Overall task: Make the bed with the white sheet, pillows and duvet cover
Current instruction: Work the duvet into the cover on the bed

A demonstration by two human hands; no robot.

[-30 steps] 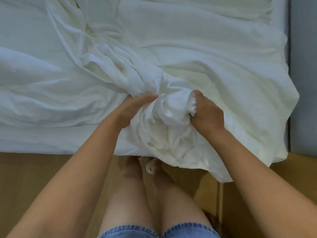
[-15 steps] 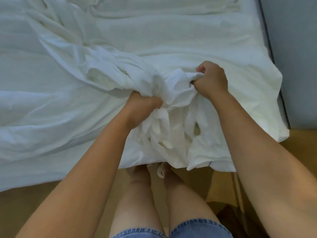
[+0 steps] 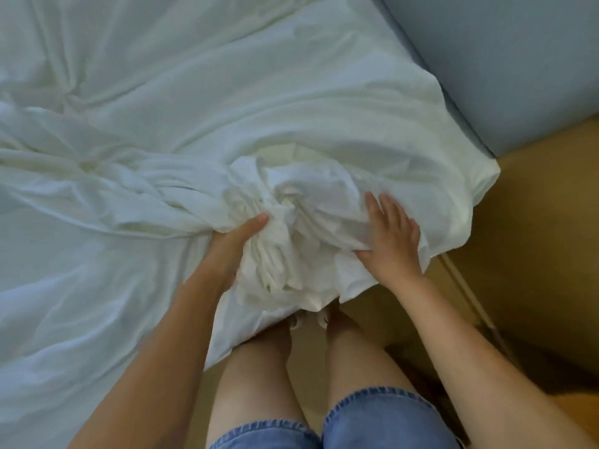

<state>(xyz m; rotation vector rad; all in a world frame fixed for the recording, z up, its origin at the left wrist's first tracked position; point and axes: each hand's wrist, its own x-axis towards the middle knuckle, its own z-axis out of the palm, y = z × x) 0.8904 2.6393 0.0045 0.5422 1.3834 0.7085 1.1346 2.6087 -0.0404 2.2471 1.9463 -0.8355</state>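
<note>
The crumpled white cotton sheet (image 3: pixel 227 131) lies spread over the bed, with one bunched, twisted mass near the bed's near edge, by the corner beside the grey wall (image 3: pixel 518 59). The left hand (image 3: pixel 236 244) grips this bunch from the left, thumb curled over the folds; its fingers are hidden beneath the cloth. The right hand (image 3: pixel 389 234) rests flat on the fabric with fingers straight and spread, holding nothing. The step in hand appears to be untangling and locating the sheet's edge or corner. The next move likely calls for the right hand to find a free hem, then both hands to draw the cloth outward toward the bed corner above the wooden floor (image 3: pixel 534 254).
</note>
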